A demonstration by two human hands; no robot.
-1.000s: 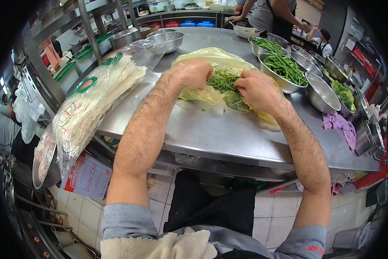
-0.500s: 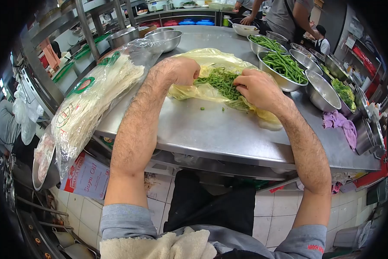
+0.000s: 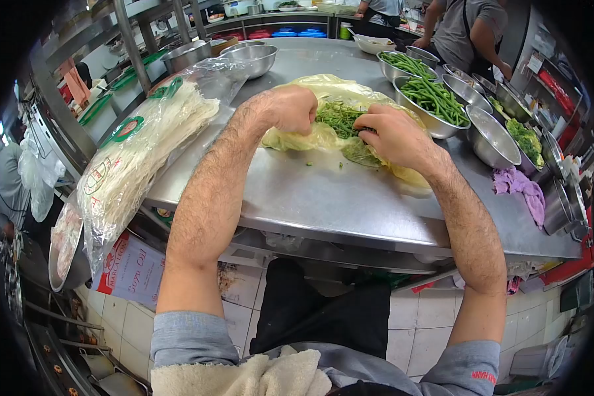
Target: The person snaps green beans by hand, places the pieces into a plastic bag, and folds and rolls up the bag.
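Note:
A yellow plastic bag [image 3: 323, 82] lies spread on the steel table [image 3: 310, 198], with chopped green stems and leaves [image 3: 340, 117] heaped inside it. My left hand [image 3: 295, 109] is closed on the bag's left edge, its fingertips partly hidden. On the right of the greens, my right hand [image 3: 388, 132] has its fingers bent down and pressed together at the heap and the bag's edge; what they hold is hidden. Small green bits [image 3: 309, 164] lie on the metal in front of the bag.
Bagged white noodles [image 3: 145, 145] lie at the left edge. Bowls of green beans [image 3: 435, 99], an empty-looking steel bowl [image 3: 493, 142] and a purple cloth [image 3: 521, 188] are on the right. A steel bowl [image 3: 254, 59] stands behind. Co-workers [image 3: 472, 33] stand at the far side.
My left hand moved out left with the bag edge, then back right toward the greens. My right hand shifted slightly. The co-workers at the back have moved.

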